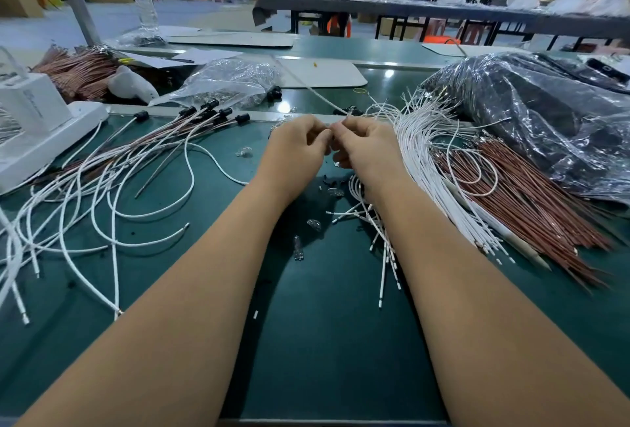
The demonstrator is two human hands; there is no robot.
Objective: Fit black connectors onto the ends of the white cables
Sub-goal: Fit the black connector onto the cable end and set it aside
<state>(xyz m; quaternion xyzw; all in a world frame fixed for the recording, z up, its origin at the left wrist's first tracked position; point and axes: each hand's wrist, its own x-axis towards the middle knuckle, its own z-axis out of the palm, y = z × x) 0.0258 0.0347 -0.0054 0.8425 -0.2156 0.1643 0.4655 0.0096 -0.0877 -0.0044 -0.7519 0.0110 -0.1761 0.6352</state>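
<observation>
My left hand (296,149) and my right hand (370,150) meet fingertip to fingertip over the green table (324,341). Between them they pinch one white cable (308,87), which rises away to the upper left. Its near end is hidden by my curled fingers, and I see no connector there. To the left lie cables with black connectors fitted (208,105). Loose black connectors (274,93) lie beyond my hands. A thick bundle of bare white cables (421,154) fans out just right of my right hand.
Red-brown cables (531,198) lie right of the white bundle, under a dark plastic bag (545,120). A clear bag (231,80) sits behind my hands. A white device (30,116) stands at far left. Small clear bulbs (298,249) are scattered between my forearms.
</observation>
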